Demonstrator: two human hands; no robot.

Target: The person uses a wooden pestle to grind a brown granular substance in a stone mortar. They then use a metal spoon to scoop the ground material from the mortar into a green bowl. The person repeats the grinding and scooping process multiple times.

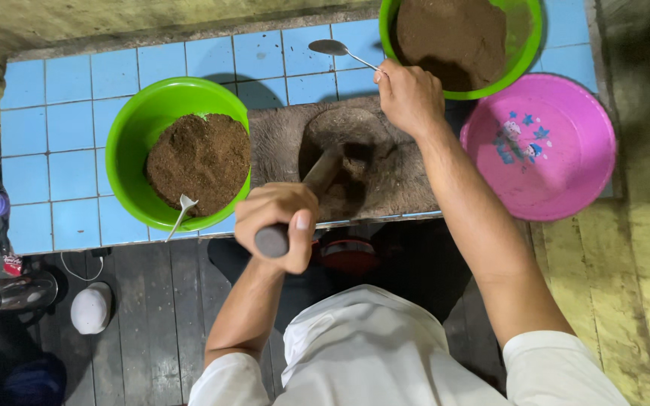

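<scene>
My left hand (pixel 278 225) grips a wooden pestle (pixel 317 179) whose lower end sits in the hollow of a grey stone mortar (pixel 385 177), where dark brown paste lies. My right hand (pixel 409 96) holds a metal spoon (pixel 332 48) by its handle, its empty bowl raised over the blue tiles just behind the mortar. A green bowl (pixel 133 128) heaped with brown ground powder stands left of the mortar, with a small white spoon (pixel 183 210) stuck in it. A second green bowl (pixel 524 37) of the same brown powder stands at the back right, next to my right hand.
An upturned pink plastic basin (pixel 566 143) rests at the right edge of the blue tiled counter (pixel 47 150). Below the counter is a dark wooden floor with a metal flask (pixel 16 293) and a white cap (pixel 90 308) at the left.
</scene>
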